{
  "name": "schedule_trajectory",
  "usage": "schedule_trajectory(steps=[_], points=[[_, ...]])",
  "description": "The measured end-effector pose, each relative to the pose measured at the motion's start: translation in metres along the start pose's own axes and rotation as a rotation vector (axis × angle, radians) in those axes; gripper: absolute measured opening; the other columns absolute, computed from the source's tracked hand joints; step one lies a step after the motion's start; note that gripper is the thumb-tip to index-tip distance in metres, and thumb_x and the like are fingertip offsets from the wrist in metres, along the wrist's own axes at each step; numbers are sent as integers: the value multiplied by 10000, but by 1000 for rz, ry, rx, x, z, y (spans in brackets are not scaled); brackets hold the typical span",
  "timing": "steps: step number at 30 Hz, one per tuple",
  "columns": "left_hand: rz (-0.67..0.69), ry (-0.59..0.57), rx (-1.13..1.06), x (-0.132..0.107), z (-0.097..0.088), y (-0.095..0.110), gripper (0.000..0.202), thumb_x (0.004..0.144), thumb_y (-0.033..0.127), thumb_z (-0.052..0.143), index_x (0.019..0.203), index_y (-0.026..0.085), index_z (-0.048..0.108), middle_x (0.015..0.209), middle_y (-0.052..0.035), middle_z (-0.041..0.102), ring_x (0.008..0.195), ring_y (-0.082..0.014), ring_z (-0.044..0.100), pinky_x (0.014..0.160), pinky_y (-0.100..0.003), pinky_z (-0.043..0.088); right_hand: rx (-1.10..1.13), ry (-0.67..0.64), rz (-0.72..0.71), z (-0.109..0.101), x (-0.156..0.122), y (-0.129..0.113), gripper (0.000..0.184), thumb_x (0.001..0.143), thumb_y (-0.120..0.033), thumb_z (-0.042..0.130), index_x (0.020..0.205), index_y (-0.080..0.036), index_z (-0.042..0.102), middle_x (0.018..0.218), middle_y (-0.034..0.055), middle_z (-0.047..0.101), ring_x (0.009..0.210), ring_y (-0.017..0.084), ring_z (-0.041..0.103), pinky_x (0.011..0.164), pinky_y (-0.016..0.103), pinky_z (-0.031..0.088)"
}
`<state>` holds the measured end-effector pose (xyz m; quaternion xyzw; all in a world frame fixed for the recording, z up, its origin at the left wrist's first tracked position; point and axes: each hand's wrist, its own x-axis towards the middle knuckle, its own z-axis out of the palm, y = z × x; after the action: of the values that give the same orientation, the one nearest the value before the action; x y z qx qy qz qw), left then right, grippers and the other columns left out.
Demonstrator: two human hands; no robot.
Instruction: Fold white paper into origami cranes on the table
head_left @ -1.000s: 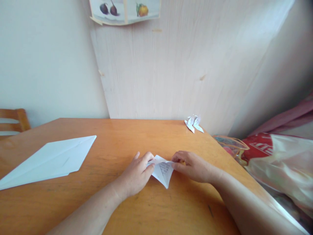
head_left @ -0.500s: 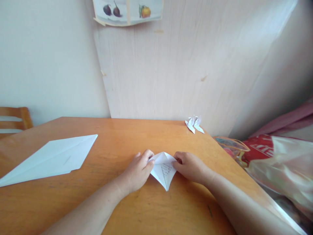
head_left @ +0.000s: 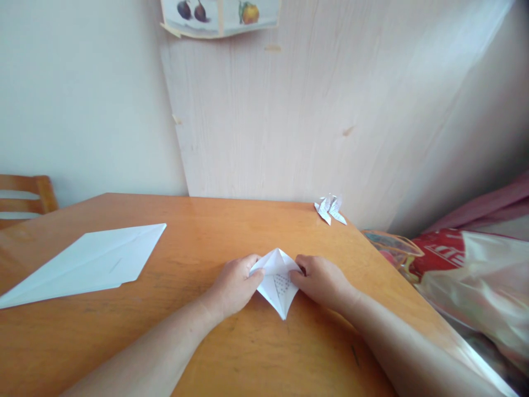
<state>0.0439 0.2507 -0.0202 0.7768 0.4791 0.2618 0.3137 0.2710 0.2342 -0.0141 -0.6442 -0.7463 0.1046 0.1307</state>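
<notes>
A small folded white paper [head_left: 276, 278], printed with fine marks, lies on the orange wooden table [head_left: 198, 331] in a kite-like shape, its point toward me. My left hand [head_left: 235, 284] pinches its left corner. My right hand [head_left: 320, 280] pinches its right corner. The upper flap stands raised between the two hands.
A large folded white sheet [head_left: 88, 262] lies at the table's left. A small finished paper figure [head_left: 329, 208] sits at the far right corner by the pale wood panel [head_left: 289, 110]. A plastic bag [head_left: 467, 281] lies off the table's right edge. A wooden chair back [head_left: 25, 196] shows far left.
The upper flap of the small paper has risen into a peak between my hands, and both hands have closed in on its corners.
</notes>
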Motion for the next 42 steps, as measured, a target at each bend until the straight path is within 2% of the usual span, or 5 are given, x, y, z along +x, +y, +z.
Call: schedule_trajectory(steps=[16, 23, 27, 31, 42], points=[[-11, 12, 24, 1, 1, 3, 317, 947, 436, 465, 860, 202, 660, 780, -39, 706, 746, -209, 643, 625, -269, 440, -157, 22, 24, 3, -2, -14, 173, 878, -297, 491, 848, -212, 639, 883, 95, 739, 766, 223, 657, 567, 293, 293], [-12, 19, 7, 1, 2, 2, 328, 948, 447, 459, 871, 207, 668, 781, -43, 707, 751, -219, 643, 637, -286, 446, 163, -67, -7, -2, 3, 3, 289, 911, -431, 513, 762, -204, 611, 742, 32, 675, 649, 164, 587, 569, 262, 355], [4, 18, -5, 1, 1, 2, 317, 944, 444, 467, 892, 211, 676, 777, -44, 711, 778, -227, 649, 650, -288, 451, 429, -120, -27, -16, 4, 13, 416, 960, -475, 408, 710, -198, 592, 709, 38, 650, 652, 168, 584, 591, 274, 421], [25, 26, -3, 1, 1, 2, 310, 948, 426, 461, 896, 210, 677, 814, -50, 720, 803, -224, 654, 661, -283, 446, 632, -128, 91, -24, 4, 20, 303, 912, -312, 390, 748, -200, 618, 697, 42, 658, 645, 175, 607, 598, 281, 466], [10, 17, 18, 1, 1, 2, 326, 948, 434, 454, 817, 208, 650, 754, -42, 697, 744, -213, 640, 637, -283, 437, 504, -254, 45, -14, 4, 25, 92, 797, -230, 566, 763, -190, 641, 685, 17, 651, 632, 154, 582, 598, 251, 461]])
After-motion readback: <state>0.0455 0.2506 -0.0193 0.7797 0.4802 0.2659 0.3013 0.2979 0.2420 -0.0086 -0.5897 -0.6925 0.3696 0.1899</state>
